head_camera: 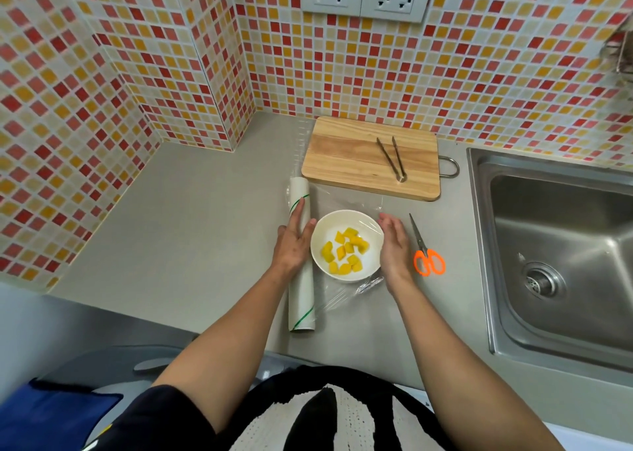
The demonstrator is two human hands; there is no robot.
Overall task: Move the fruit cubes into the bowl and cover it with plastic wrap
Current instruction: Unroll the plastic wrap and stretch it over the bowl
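Counter (191,210): bare grey stretch to your left.
Bowl (346,245): holds the cubes (346,251), film (363,286) beneath.
Left hand (294,241): open, flat on the roll (301,262).
Right hand (394,245): open, at the bowl's rim.
Scissors (426,250): just right; sink (561,255) beyond.

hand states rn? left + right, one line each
Left hand: open, flat on the plastic wrap roll, grasping nothing.
Right hand: open, palm against the film-covered side of the bowl, grasping nothing.
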